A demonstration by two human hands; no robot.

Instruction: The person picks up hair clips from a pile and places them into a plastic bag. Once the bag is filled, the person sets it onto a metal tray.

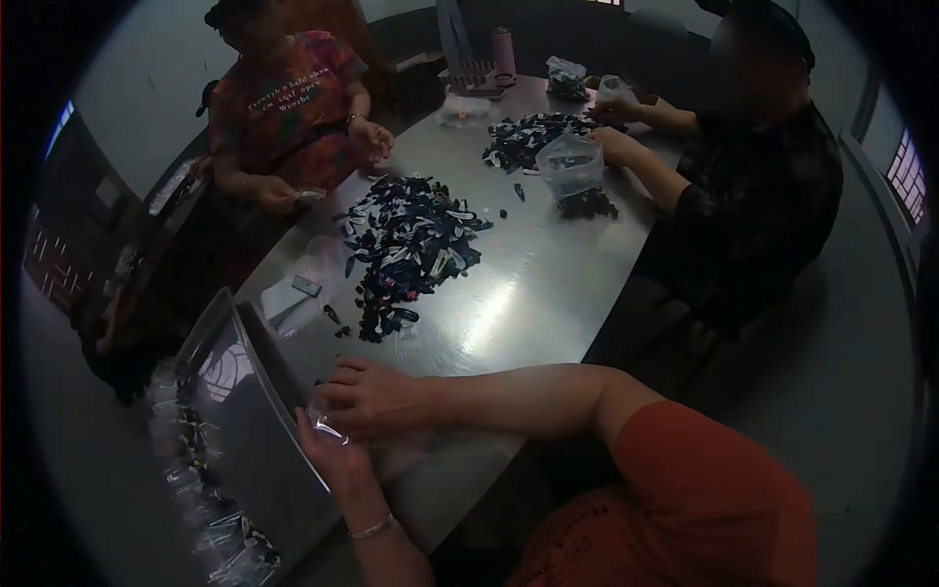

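My left hand point(340, 462) is closed around a small clear plastic bag point(331, 430), near the table's lower-left edge. Right above the bag, my right hand point(374, 395) has its fingers curled down towards the bag's top; a small dark bit shows by the fingertips, but what they pinch is hidden. Farther up the steel table point(528, 293) lies a large heap of dark and pale hair clips point(411, 240). A few loose clips point(333, 314) and small dark pieces lie between that heap and my hands.
A grey bin point(256, 357) stands along the table's left edge. A small dark box point(306, 286) rests on a white pad point(282, 299). Two people sit across, one point(293, 108) at the left, another point(763, 166) at the right beside a second heap point(533, 137) and a plastic bag point(570, 164).
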